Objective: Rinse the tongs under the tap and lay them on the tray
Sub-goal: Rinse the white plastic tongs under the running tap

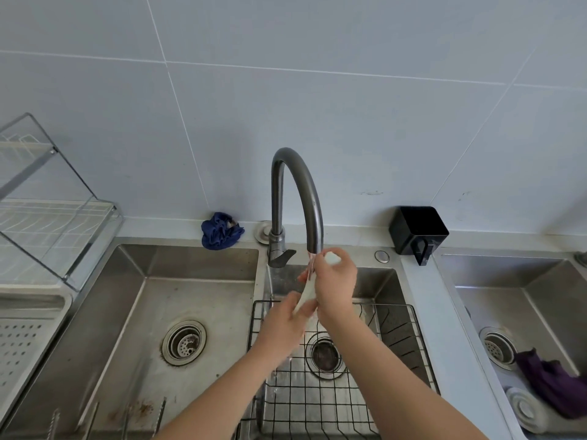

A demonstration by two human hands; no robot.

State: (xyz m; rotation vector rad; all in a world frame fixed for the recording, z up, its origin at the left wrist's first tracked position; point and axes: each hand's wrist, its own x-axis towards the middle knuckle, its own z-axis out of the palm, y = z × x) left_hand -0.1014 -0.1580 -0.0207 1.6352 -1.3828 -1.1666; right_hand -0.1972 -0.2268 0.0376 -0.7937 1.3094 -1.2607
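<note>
White tongs [307, 292] are held slanted under the dark curved tap [297, 198], where a thin stream of water runs onto them. My right hand [335, 285] grips their upper part, with the white end [332, 258] poking out above the fist. My left hand [287, 319] holds the lower part, just above the black wire basket [397, 341] in the middle sink. A perforated white tray [22, 341] lies at the far left, beside the left sink.
A clear dish rack [54, 204] stands at the left above the tray. A blue cloth [220, 230] lies behind the left sink [197, 300]. A black holder [417, 231] sits at the right. The right sink holds a purple cloth [556, 389].
</note>
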